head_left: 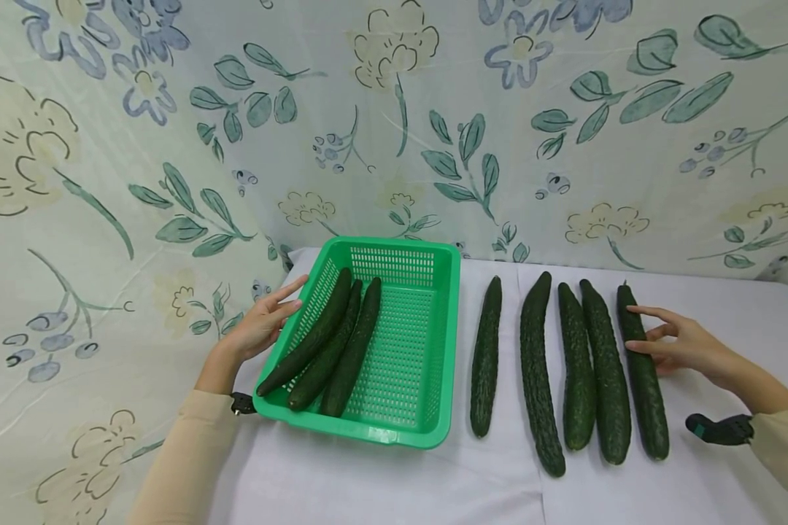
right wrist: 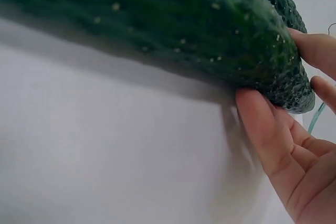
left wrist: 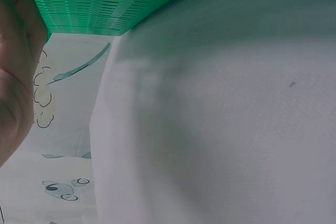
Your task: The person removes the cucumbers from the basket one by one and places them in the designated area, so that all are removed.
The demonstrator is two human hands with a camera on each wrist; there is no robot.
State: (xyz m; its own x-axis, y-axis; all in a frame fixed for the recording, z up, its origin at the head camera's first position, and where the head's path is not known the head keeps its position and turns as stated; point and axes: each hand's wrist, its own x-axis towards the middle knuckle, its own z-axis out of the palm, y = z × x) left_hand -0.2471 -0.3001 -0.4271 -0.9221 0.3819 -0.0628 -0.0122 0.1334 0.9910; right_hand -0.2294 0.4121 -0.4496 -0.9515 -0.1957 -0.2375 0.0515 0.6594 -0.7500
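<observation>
The green plastic basket holds three dark green cucumbers, lying side by side along its left part. At its left wall is my left hand, fingers extended and touching the outside near the rim; in the left wrist view the hand is partly cut off beside the basket's slotted wall. My right hand grips the upper part of the rightmost cucumber, which lies on the table. In the right wrist view, thumb and fingers lie on either side of that bumpy cucumber.
Between basket and right hand lie several more cucumbers in a row, among them a short one nearest the basket and a long curved one. A white cloth covers the table. Behind it hangs a floral curtain.
</observation>
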